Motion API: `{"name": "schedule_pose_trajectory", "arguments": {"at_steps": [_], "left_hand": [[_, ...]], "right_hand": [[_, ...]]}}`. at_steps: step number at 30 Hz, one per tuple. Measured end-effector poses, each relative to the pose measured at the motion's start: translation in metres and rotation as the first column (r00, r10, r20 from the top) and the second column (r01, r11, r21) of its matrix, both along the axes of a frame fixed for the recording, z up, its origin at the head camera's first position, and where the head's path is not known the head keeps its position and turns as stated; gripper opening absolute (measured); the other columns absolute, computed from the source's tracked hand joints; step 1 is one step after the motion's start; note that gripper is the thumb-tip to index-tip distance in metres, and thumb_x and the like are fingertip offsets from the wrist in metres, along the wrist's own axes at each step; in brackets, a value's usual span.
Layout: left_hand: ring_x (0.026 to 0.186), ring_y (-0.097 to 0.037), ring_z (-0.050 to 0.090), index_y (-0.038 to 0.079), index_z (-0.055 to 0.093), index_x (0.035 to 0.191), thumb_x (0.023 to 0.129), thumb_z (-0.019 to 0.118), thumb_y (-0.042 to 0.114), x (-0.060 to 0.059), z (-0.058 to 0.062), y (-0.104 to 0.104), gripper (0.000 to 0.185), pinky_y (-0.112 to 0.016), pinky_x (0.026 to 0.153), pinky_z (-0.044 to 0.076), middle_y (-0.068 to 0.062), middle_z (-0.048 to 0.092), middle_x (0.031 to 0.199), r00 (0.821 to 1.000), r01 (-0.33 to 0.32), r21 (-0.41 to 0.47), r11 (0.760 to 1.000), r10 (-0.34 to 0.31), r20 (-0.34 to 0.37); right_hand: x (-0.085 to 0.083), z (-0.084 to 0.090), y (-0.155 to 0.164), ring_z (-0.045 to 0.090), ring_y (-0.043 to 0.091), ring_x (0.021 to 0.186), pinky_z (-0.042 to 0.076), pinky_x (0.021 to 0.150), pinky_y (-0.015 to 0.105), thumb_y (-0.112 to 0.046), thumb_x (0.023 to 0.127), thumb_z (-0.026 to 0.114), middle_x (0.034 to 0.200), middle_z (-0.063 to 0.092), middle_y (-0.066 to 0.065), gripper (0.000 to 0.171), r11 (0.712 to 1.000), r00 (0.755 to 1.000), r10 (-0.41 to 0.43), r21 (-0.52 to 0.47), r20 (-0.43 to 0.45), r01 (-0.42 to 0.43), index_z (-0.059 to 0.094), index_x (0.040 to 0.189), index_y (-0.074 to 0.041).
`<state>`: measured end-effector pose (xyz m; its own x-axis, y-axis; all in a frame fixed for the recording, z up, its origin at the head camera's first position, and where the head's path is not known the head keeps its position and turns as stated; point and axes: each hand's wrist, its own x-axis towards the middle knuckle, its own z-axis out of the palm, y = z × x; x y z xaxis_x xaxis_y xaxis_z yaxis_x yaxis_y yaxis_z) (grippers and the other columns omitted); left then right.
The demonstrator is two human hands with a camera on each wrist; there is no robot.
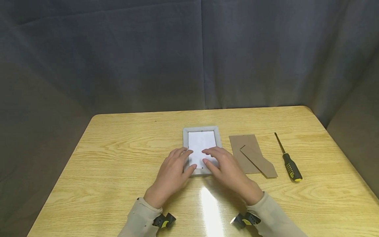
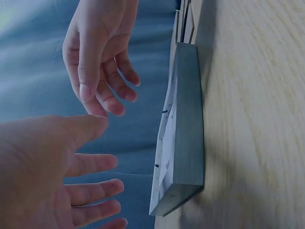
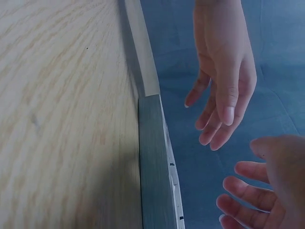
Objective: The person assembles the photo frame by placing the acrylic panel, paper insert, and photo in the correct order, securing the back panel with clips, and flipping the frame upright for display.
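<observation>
- Looked like the paper-in-frame stage: white sheet [image 1: 202,143] sat inside the gray frame [image 1: 201,128] on the surface [image 1: 118,171].
- Left hand [image 1: 174,168] and right hand [image 1: 227,168] hovered over it, fingers loose, grasping nothing.
- Next move probably called for a light touch; brown backing [image 1: 251,155] lay to the frame's right.

Dark drapes [image 1: 148,65] behind a wooden table [image 1: 118,158] suggest a curtained-off workspace.

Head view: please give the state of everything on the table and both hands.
Frame: lying flat
White sheet: within the frame
Backing board: off the frame, lying beside it
Stand leg: extending past the board's edge
Screwdriver: lying flat, untouched
Left hand: over the frame, empty
Right hand: over the frame, empty
</observation>
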<state>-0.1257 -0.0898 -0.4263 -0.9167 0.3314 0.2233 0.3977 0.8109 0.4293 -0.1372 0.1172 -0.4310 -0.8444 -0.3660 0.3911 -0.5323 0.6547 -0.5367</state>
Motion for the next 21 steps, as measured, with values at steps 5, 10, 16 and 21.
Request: {"name": "schedule_pose_trajectory", "arguments": {"at_steps": [5, 10, 16, 21], "left_hand": [[0.133, -0.035, 0.056, 0.007, 0.065, 0.131, 0.095, 0.071, 0.03, 0.0, 0.005, 0.0, 0.043, -0.052, 0.109, 0.048, -0.016, 0.062, 0.138, 0.999, -0.012, 0.042, 0.999, 0.013, -0.03], [0.13, -0.033, 0.058, 0.008, 0.067, 0.128, 0.095, 0.071, 0.029, 0.002, 0.01, 0.001, 0.039, -0.051, 0.107, 0.05, -0.015, 0.064, 0.136, 0.999, -0.031, 0.074, 0.997, 0.033, -0.031], [0.129, -0.032, 0.06, 0.009, 0.068, 0.126, 0.095, 0.071, 0.029, 0.003, 0.012, 0.002, 0.037, -0.049, 0.106, 0.051, -0.013, 0.066, 0.134, 0.998, -0.039, 0.102, 0.994, 0.044, -0.045], [0.129, -0.032, 0.06, 0.009, 0.069, 0.125, 0.095, 0.071, 0.029, 0.004, 0.013, 0.004, 0.037, -0.05, 0.106, 0.051, -0.014, 0.066, 0.134, 0.998, -0.033, 0.113, 0.993, 0.04, -0.054]], "right_hand": [[0.0, 0.002, 0.001, 0.068, 0.027, 0.114, 0.054, 0.101, 0.045, -0.02, 0.096, 0.069, 0.116, 0.074, 0.009, 0.026, 1.0, 1.0, 0.008, 0.0, -0.017, -0.008, 0.071, 0.118, -0.004], [0.0, 0.004, 0.002, 0.069, 0.027, 0.113, 0.054, 0.101, 0.045, -0.019, 0.096, 0.069, 0.115, 0.074, 0.01, 0.026, 1.0, 0.999, 0.018, -0.014, -0.028, -0.018, 0.071, 0.117, -0.004], [0.001, 0.007, 0.003, 0.068, 0.028, 0.114, 0.054, 0.101, 0.046, -0.019, 0.096, 0.068, 0.116, 0.073, 0.011, 0.027, 1.0, 1.0, 0.018, -0.022, -0.02, -0.019, 0.071, 0.118, -0.003], [0.0, 0.01, 0.005, 0.068, 0.029, 0.114, 0.055, 0.1, 0.047, -0.019, 0.097, 0.068, 0.116, 0.074, 0.011, 0.027, 1.0, 1.0, 0.006, -0.023, -0.022, -0.007, 0.071, 0.118, -0.002]]}}
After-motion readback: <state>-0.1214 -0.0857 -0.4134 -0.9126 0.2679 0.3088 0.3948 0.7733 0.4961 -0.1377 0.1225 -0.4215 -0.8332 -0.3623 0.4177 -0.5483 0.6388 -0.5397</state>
